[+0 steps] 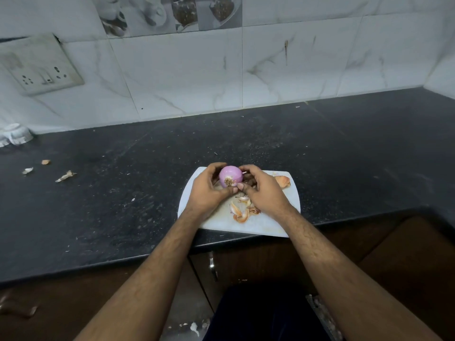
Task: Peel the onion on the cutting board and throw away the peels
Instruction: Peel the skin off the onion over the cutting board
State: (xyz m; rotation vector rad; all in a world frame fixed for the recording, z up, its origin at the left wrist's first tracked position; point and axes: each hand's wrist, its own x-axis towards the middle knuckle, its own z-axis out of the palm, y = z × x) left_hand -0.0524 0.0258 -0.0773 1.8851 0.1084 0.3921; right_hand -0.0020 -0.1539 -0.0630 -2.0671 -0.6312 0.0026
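one onion (230,179), peeled purple. one white cutting board (266,227). two hands on it. peels (242,210) on the board: several, exact count unclear. three peel scraps (65,175) at nine o'clock on the desk (123,193). one wall socket plate (40,66).

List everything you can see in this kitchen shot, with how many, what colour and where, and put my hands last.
onion: one, purple, held over the cutting board
cutting board: one, white, at the counter's front edge
peels: several, orange-brown, on the board
loose peel scraps: three, pale, on the counter to the left
counter: one, black speckled
socket plate: one, off-white, on the tiled wall
cabinet handle: one, metal, below the counter
left hand: grips the onion
right hand: grips the onion
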